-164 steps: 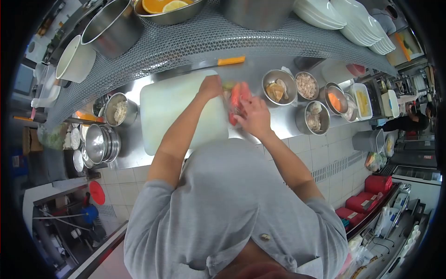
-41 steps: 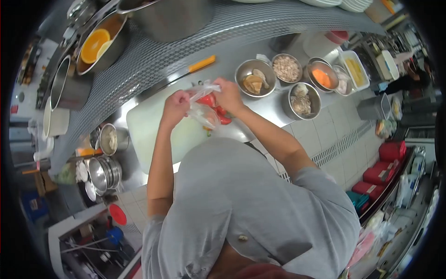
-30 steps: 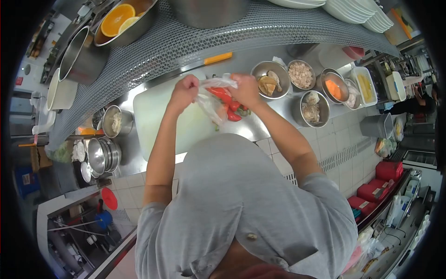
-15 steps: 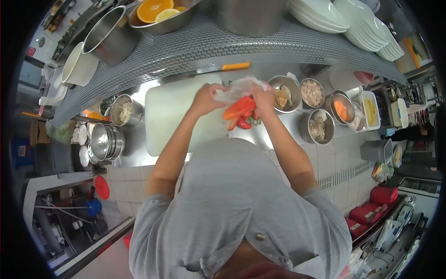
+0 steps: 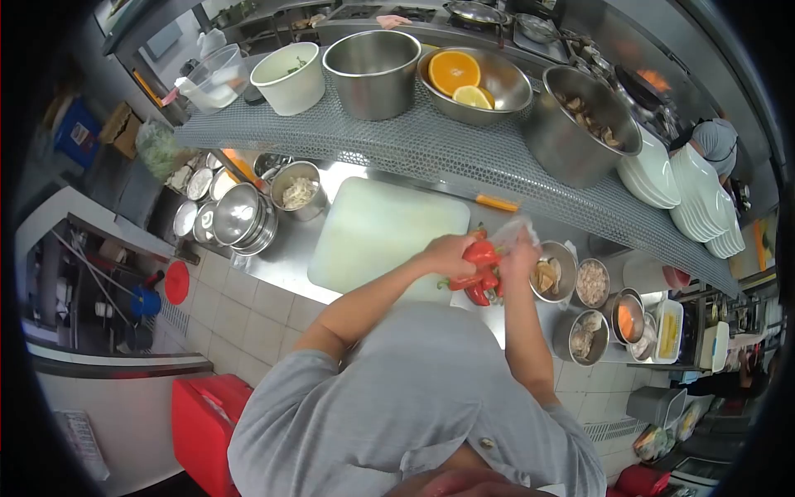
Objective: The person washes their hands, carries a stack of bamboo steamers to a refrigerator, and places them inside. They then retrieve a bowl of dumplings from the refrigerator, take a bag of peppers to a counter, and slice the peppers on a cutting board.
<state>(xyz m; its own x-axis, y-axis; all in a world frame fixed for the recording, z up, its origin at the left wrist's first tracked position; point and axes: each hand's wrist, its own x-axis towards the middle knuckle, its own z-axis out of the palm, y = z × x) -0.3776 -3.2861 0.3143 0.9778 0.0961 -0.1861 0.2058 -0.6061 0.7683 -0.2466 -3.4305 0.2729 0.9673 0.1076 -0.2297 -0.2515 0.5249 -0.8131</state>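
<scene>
Several red peppers (image 5: 482, 255) lie in a pile at the right edge of the pale cutting board (image 5: 385, 232). My left hand (image 5: 450, 255) is on the left side of the pile, its fingers curled against a pepper. A crumpled clear plastic bag (image 5: 513, 232) is gripped in my right hand (image 5: 522, 253), just right of the peppers. Behind the board lies a knife with an orange handle (image 5: 497, 203); its blade is partly hidden under the shelf edge.
Right of my right hand stand metal bowls (image 5: 553, 272) of food and a tray (image 5: 668, 331). A pot of pale shreds (image 5: 298, 190) and stacked bowls (image 5: 246, 219) stand left. Above runs a mesh shelf (image 5: 389, 141) with pots and plates. A person (image 5: 714, 145) stands beyond.
The view has shifted, showing more of the shelf. My left hand has left the bag and moved down to the peppers. More red peppers show, while the bag stays with my right hand.
</scene>
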